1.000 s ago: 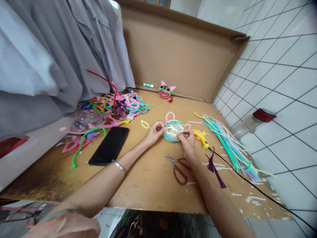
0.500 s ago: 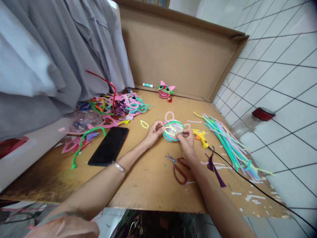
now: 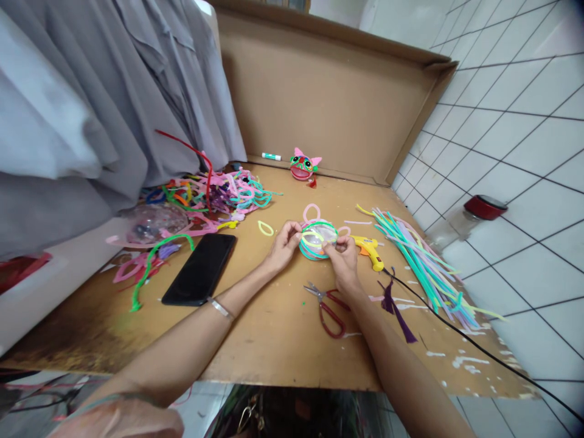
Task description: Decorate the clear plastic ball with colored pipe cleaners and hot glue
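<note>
My left hand [image 3: 286,242] is closed, thumb and forefinger pinching one end of a pale yellow pipe cleaner [image 3: 312,235]. The fingers of my right hand [image 3: 344,252] pinch its other end, so it spans the front of a clear round plastic shell [image 3: 325,232]. Green and teal pipe cleaners ring this shell, and a pink loop [image 3: 312,212] stands up from its top left. Another pink loop [image 3: 344,231] sticks out at its right. Left of my left hand lies a small yellow pipe cleaner loop [image 3: 265,229]. Red-handled scissors [image 3: 329,309] rest beside my right forearm.
A yellow glue gun [image 3: 373,252] with a black cord lies right of my right hand. Loose pipe cleaners [image 3: 415,261] and a purple tassel [image 3: 398,313] are further right. At left are a black phone [image 3: 199,271] and a tangled pipe-cleaner heap [image 3: 223,191]. A finished-looking animal head [image 3: 302,165] sits behind.
Almost nothing differs. Both hands keep their pinch on the yellow pipe cleaner, and the whole view has shifted very slightly.
</note>
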Motion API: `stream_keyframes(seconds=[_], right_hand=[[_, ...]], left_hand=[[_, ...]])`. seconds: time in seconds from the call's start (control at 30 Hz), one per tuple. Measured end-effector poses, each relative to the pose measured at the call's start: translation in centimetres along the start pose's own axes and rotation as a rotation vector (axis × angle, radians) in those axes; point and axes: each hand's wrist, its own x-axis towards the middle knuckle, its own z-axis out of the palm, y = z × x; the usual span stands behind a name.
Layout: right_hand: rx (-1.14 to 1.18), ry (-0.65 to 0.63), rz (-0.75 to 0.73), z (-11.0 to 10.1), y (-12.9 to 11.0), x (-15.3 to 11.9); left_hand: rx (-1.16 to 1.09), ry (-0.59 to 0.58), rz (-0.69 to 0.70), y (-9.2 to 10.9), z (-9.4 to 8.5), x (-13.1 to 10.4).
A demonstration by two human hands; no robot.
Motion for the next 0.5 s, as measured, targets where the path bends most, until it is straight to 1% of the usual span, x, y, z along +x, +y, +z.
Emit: stream_keyframes(seconds=[0.2, 0.5], right_hand=[[0.004, 0.014, 0.019, 0.07, 0.06, 0.07], [-0.017, 0.022, 0.007, 0.02, 0.20, 0.07]], left_hand=[[0.062, -0.020, 0.014, 0.01, -0.19, -0.02], [0.184, -0.029, 0.036, -0.03, -0.29, -0.09]])
